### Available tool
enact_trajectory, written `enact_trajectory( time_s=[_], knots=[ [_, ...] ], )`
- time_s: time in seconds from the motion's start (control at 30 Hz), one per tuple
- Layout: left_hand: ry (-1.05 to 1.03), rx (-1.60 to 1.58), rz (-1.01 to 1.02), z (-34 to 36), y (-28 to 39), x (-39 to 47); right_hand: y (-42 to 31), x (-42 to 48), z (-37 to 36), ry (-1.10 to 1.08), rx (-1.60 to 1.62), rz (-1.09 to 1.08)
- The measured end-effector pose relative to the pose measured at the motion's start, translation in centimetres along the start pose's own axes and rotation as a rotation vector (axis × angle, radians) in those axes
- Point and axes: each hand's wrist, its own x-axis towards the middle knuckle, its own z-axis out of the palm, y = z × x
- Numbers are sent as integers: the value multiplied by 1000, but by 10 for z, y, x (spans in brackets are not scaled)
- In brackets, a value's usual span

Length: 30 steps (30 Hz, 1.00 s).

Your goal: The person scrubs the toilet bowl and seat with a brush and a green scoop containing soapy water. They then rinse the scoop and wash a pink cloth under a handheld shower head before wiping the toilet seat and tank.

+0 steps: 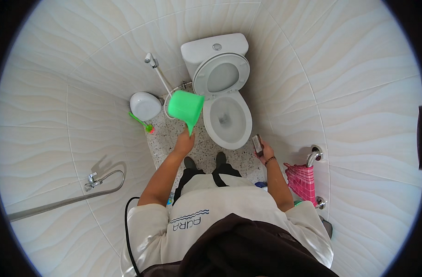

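Observation:
My left hand (184, 142) grips the handle of a green plastic water dipper (185, 105), held up left of the toilet bowl (228, 136). The dipper's inside is hidden. In my right hand (267, 152) is a small rectangular block (257, 144), brown at the edges with a pale face. Whether it is a brush or a scrubbing pad cannot be told. That hand is at the bowl's front right, apart from its rim. The white toilet stands with its lid (223, 77) and seat raised. Some water and a dark patch show in the bowl.
A bidet sprayer (150, 60) hangs on the wall by its hose. Left of the toilet are a white lidded bin (145, 106) and a green-handled brush (141, 123). A pink checked cloth (302, 180) hangs from a chrome grab bar (314, 157). A tap (93, 181) projects from the left wall.

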Motion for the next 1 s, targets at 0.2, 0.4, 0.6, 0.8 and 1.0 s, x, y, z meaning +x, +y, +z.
enact_trajectory(
  time_s=[0.2, 0.4, 0.6, 0.8, 1.0],
  knots=[
    [-31, -951, -760, -63, -5, -16, -22, 3, 59, -149, 2, -12],
    [71, -1087, -782, -98, -22, -58, -16, 15, 118, -125, -81, 30],
    [33, -995, -836, -115, -63, -94, -54, 53, 220, -202, -131, -21],
    [31, -927, -870, -126, -101, -128, -123, 132, 358, -265, 380, -185],
    [82, -790, -910, -142, -113, -167, -169, 214, 435, 1, 304, -86]
  ],
)
